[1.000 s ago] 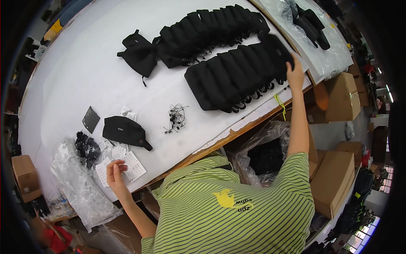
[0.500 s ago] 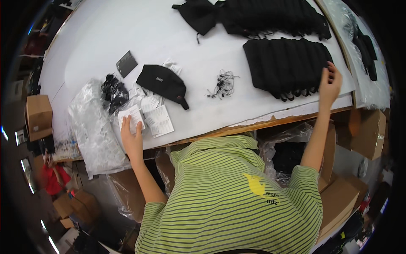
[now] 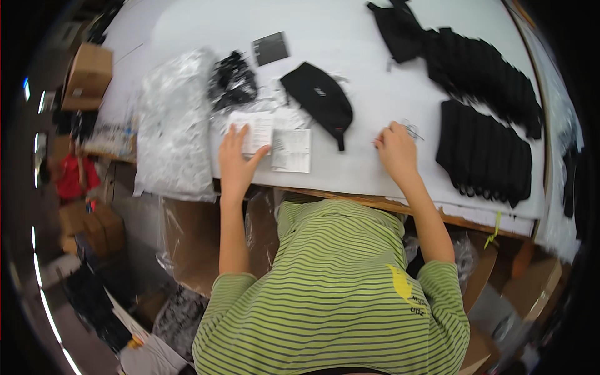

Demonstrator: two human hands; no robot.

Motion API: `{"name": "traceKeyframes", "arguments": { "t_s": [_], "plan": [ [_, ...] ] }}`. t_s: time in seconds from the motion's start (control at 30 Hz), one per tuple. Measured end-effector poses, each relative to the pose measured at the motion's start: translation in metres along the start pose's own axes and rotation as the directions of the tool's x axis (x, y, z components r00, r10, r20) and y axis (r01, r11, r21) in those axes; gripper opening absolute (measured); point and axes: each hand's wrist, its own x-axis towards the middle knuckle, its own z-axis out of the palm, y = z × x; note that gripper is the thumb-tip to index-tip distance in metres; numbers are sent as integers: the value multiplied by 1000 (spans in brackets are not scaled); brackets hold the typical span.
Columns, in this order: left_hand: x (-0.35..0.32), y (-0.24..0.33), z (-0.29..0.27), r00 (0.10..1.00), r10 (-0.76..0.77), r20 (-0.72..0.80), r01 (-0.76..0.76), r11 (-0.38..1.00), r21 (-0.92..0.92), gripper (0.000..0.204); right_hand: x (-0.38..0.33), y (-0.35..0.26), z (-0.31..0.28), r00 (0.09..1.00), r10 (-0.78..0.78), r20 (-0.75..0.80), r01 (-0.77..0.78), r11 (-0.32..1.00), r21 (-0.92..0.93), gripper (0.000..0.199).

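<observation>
Right hand is shifted to cords, grip unclear; white cards are touched beneath the spread left hand.

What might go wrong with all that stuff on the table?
The loopy black cords by the right hand might catch on each other. The white papers at the left hand could slide apart. The clear plastic bag pokes past the table's edge, so it might slip off.

White-topped, wooden-edged table: crumpled clear plastic bag; shiny black bundle; dark rectangular card; white paper cards; curved black fabric pouch; thin black cords; two rows of black fabric pouches.
</observation>
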Motion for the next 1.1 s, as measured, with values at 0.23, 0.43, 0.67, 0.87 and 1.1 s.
{"name": "traceKeyframes", "arguments": {
  "t_s": [0.23,0.43,0.67,0.87,1.1],
  "plan": [
    [6,4,5,999,-22,-30,23,998,54,86,2,-3,-7,999,45,-12,-45,999,7,13],
    [11,-3,22,991,-101,-88,114,981,159,89,4,0,-7,997,-79,13,79,996,48,12],
    [8,11,11,981,-182,-71,179,983,-44,88,-7,6,-82,942,47,-333,110,893,437,7],
    [6,28,-9,970,-176,-168,139,968,-211,89,-6,18,-100,712,192,-675,246,832,497,11],
    [10,28,-23,958,-88,-273,-22,926,-377,93,-10,6,-116,729,351,-587,124,776,618,12]
  ]
}}
